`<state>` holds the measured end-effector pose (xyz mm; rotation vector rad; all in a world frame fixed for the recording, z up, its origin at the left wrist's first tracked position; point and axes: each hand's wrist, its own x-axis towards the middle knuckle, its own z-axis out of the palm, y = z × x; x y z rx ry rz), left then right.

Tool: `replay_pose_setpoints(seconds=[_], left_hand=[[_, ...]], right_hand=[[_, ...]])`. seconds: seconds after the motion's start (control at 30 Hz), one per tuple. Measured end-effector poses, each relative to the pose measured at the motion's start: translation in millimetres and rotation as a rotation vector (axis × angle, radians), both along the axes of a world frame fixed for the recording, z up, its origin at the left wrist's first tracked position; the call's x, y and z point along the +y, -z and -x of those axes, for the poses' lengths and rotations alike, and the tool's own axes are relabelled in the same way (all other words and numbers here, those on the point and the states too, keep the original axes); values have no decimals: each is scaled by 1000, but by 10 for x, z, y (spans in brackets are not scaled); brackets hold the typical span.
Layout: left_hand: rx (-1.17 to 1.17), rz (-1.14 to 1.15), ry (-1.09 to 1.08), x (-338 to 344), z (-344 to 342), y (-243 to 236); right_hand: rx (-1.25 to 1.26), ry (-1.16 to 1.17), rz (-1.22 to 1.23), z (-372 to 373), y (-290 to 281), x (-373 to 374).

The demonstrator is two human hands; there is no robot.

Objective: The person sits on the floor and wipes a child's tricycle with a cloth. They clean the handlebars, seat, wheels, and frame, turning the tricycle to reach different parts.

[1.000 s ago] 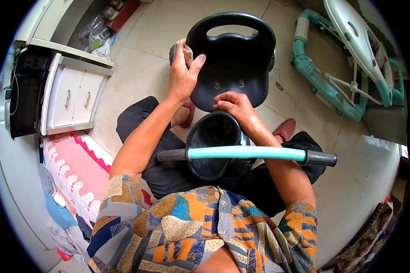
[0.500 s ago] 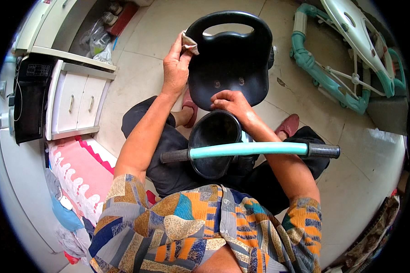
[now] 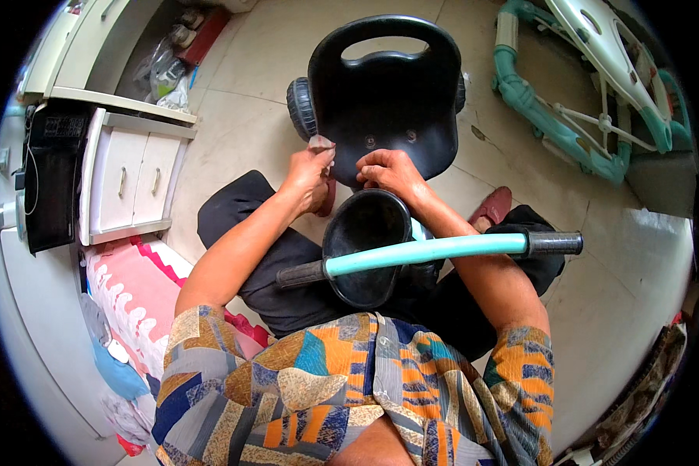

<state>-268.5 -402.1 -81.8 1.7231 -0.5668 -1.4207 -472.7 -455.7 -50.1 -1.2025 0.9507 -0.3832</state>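
Observation:
A black plastic seat (image 3: pixel 388 93) with a handle slot in its back stands in front of me on a wheeled base, a ridged wheel (image 3: pixel 302 109) at its left. My left hand (image 3: pixel 309 167) pinches a pale crumpled cloth (image 3: pixel 321 145) beside the seat's front left edge. My right hand (image 3: pixel 388 171) has curled fingers at the seat's front edge; what, if anything, they hold is hidden. Just below them is a black bowl-shaped part (image 3: pixel 361 229), crossed by a turquoise handlebar (image 3: pixel 427 249) with black grips, over my right forearm.
At the left stand a white cabinet (image 3: pixel 136 175), a black appliance (image 3: pixel 50 175) and pink lace-edged fabric (image 3: pixel 120 295), with bagged items (image 3: pixel 167 74) behind. A folded turquoise and white wheeled frame (image 3: pixel 518 85) lies at the upper right. My feet, in red slippers (image 3: pixel 489 206), flank the seat.
My left hand has come down the seat's left side to its front, still with the cloth, uncovering the left wheel. The handlebar's right end has risen slightly in view.

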Motion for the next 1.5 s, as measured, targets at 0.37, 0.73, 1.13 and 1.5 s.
replay_pose_setpoints(seconds=[0.37, 0.73, 1.13, 1.5], left_hand=[[116, 32, -31, 28, -10, -89], [-482, 774, -11, -1108, 168, -997], [-1821, 777, 1291, -1920, 1440, -1470], [-1289, 657, 1000, -2044, 818, -1737]], right_hand=[[-59, 38, 30, 78, -84, -20], [-152, 34, -87, 73, -26, -22], [-24, -6, 175, 7, 29, -27], [-15, -7, 171, 85, -222, -110]])
